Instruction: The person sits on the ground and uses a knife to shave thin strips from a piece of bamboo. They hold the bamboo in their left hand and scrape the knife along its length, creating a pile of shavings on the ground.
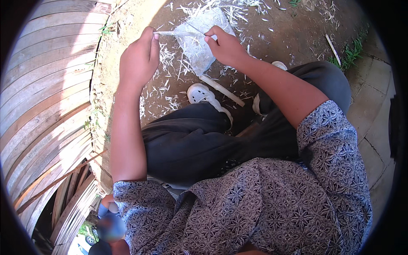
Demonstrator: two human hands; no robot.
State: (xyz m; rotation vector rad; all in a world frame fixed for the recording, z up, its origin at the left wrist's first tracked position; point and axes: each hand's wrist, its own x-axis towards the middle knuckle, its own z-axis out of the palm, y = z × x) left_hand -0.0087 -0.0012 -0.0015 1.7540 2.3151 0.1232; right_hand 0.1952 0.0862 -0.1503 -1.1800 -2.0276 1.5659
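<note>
My left hand (138, 59) is closed, pinching one end of a pale, narrow wooden strip (178, 33) between thumb and fingers. The strip stretches level across to my right hand (226, 47). Those fingers are closed round a thin, dark, straight tool (195, 28), perhaps a knife blade, that points up and to the left over the strip. Its handle is hidden in the grip. Below both hands a clear plastic sheet (199, 53) lies on the ground, scattered with pale wood shavings (168, 59).
A longer pale stick (223, 91) lies between my feet, beside a white clog (199, 92). Wooden boards (51, 63) line the left, with a thin brown stick (59, 182) leaning there. Paving slabs (369, 106) lie right. Another person (111, 229) appears at lower left.
</note>
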